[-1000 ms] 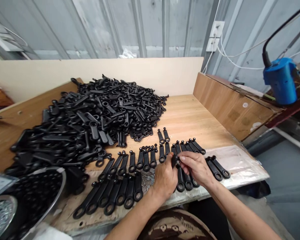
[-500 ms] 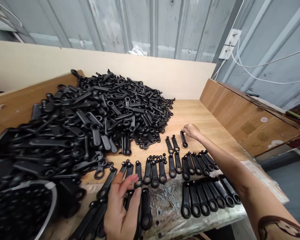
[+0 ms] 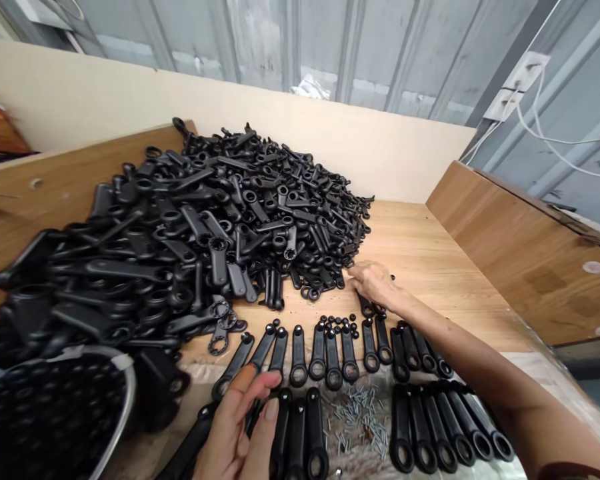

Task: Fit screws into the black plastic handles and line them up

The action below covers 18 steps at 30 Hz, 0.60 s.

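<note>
A big heap of black metal levers [image 3: 195, 220] covers the left and middle of the wooden bench [image 3: 430, 260]. Rows of the same levers [image 3: 350, 347] lie side by side along the near edge. My right hand [image 3: 375, 283] reaches forward to the heap's near right edge, fingers bent down onto a lever there; whether it grips one is hidden. My left hand [image 3: 245, 420] lies flat with fingers stretched over the near-left row of levers [image 3: 290, 433]. A small pile of silver pins [image 3: 363, 420] sits between the rows.
A metal-rimmed bowl [image 3: 115, 413] of black parts stands at the near left. A wooden side board [image 3: 525, 267] walls the bench on the right, a cream back board [image 3: 300, 133] behind. A wall socket [image 3: 517, 87] with white cables is at upper right.
My hands came apart from one lever held together. The right hand set it in the far row, then shifted left to the heap's edge. The left hand dropped flat onto the near row.
</note>
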Each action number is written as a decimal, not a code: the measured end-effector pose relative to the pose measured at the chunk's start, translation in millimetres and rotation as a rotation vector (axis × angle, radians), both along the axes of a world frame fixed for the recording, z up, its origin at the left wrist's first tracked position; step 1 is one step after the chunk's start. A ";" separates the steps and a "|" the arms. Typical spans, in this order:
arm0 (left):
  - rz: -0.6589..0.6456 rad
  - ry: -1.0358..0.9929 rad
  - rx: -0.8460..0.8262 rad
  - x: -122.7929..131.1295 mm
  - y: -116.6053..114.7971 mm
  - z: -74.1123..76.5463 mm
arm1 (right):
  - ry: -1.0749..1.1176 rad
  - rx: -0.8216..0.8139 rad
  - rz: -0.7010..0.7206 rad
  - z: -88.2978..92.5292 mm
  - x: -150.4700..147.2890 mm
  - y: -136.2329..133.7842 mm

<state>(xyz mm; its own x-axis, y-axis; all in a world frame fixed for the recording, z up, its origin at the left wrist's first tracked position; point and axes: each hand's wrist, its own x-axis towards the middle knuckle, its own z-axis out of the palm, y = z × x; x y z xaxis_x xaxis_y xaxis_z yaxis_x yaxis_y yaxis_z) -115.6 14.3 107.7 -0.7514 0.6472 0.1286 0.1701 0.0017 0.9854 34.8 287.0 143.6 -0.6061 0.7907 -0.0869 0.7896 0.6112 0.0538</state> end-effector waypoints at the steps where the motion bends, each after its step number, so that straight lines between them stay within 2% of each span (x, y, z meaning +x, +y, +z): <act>1: 0.022 0.005 -0.003 0.4 -0.2 0.9 | -0.012 -0.016 0.032 -3.9 -9.7 -3.3; 6: 0.023 -0.009 0.121 2.4 -4.2 -1.1 | -0.068 -0.040 0.080 -14.8 -34.5 -6.7; 12: 0.020 -0.054 0.142 -0.8 -13.1 -1.5 | -0.027 0.003 0.141 3.5 -44.1 -21.1; 15: -0.022 0.000 0.132 -4.4 -15.2 -1.6 | 0.016 -0.020 0.247 7.7 -68.0 -40.1; 18: -0.095 0.082 0.125 -6.3 -17.1 -2.1 | 0.035 -0.079 0.325 0.3 -101.6 -57.6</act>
<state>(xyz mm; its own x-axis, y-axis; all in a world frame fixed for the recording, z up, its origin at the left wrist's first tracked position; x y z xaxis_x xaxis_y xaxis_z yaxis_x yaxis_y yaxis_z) -121.9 -2.8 105.7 -0.6710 0.6901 0.2710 0.2432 -0.1404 0.9597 -66.8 229.4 143.9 -0.8293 0.5468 -0.1152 0.5529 0.8328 -0.0273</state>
